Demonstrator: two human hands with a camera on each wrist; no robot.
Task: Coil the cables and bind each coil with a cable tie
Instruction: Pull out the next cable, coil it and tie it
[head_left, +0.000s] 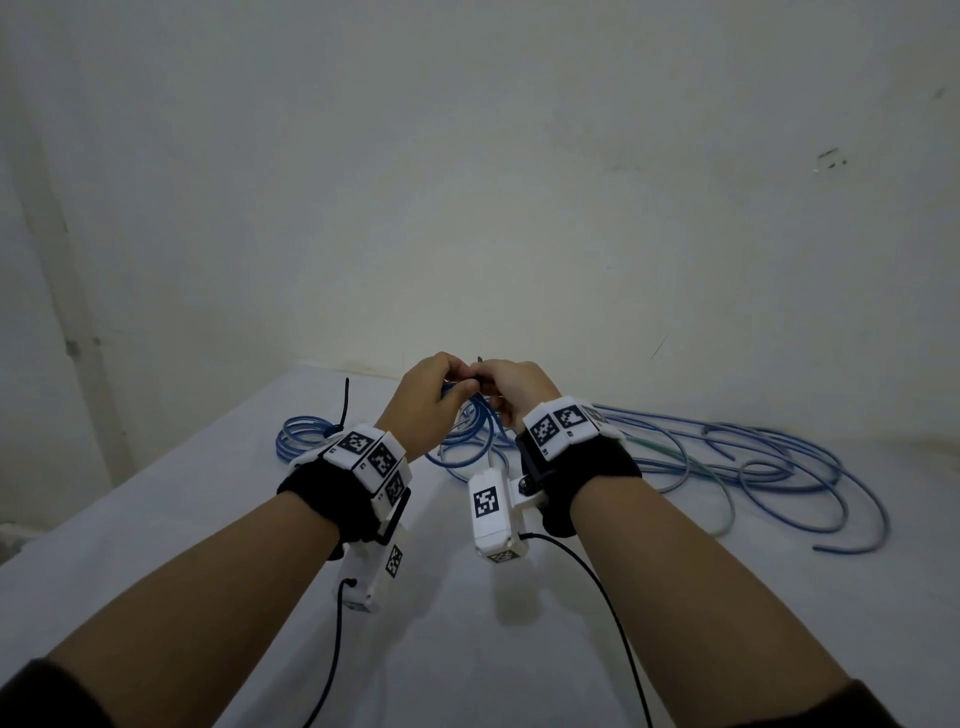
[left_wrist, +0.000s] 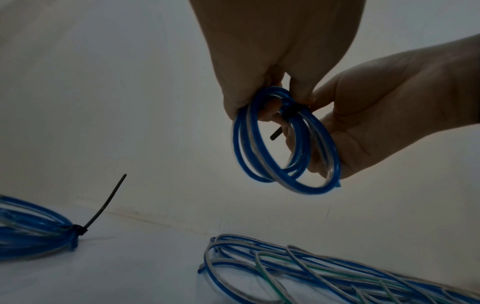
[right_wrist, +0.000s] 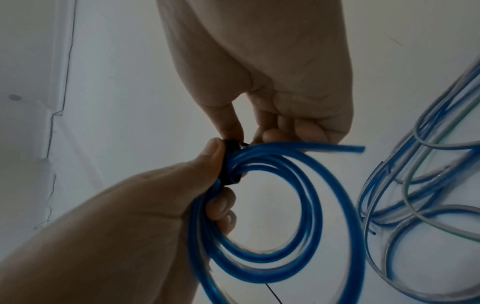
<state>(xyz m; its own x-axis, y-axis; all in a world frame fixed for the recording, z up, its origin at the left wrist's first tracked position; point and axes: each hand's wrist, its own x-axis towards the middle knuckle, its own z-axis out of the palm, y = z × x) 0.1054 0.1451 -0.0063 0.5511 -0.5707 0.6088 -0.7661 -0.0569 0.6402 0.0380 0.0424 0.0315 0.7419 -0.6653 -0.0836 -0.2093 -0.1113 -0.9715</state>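
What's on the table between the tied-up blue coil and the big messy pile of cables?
Nothing: in the left wrist view, bare white table lies between the tied coil and the loose pile. The held coil hangs above it.

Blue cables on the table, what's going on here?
A person is binding a small blue coil held up over the white table. The left hand grips the coil while the right hand pinches the black cable tie wrapped round it. One finished coil, tie tail sticking up, lies to the left. A loose tangle of cables on the right is not yet coiled.
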